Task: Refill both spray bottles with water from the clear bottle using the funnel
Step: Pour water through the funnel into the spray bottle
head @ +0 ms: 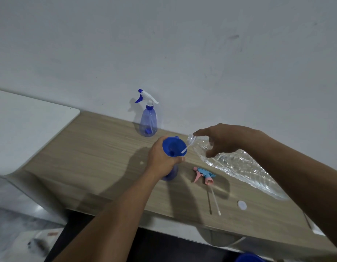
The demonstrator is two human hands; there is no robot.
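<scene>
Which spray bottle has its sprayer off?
The near bottle in the left hand, with the funnel in its neck. The bottle by the wall wears its sprayer.

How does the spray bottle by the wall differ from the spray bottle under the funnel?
The bottle by the wall wears its blue-and-white trigger head; the bottle under the funnel has none, and the blue funnel sits in its neck. The bottle by the wall stands free; the left hand grips the other. Both are translucent blue and upright.
</scene>
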